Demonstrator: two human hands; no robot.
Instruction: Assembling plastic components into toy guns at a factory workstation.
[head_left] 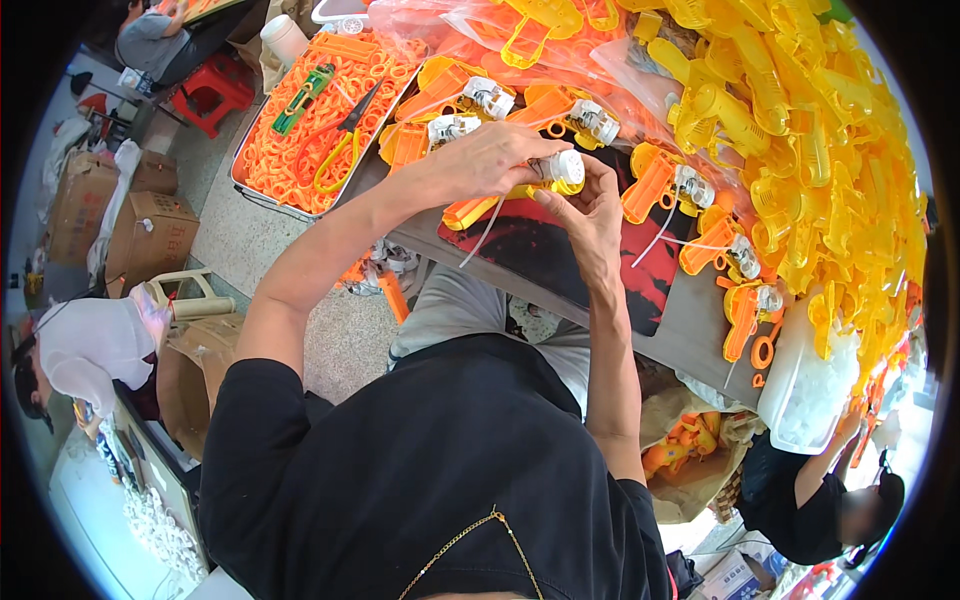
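Note:
Both of my hands hold a toy gun (470, 213) in yellow and orange plastic over the table's front part. A white round part (563, 168) sits at its right end. My left hand (488, 160) grips it from above, hiding most of its middle. My right hand (594, 212) pinches the right end near the white part, thumb below and fingers behind. A thin white strip (484, 232) hangs beneath it. Similar half-built toy guns lie around my hands, one orange gun (650, 186) just to the right, others (712, 243) farther right and behind.
Beneath my hands is a black and red mat (540, 262). A tray (240, 165) of small orange parts, with red-handled scissors (322, 140) on top, stands left. Yellow shells (770, 130) pile up at right, beside a white tub (800, 420). Other people are at both sides.

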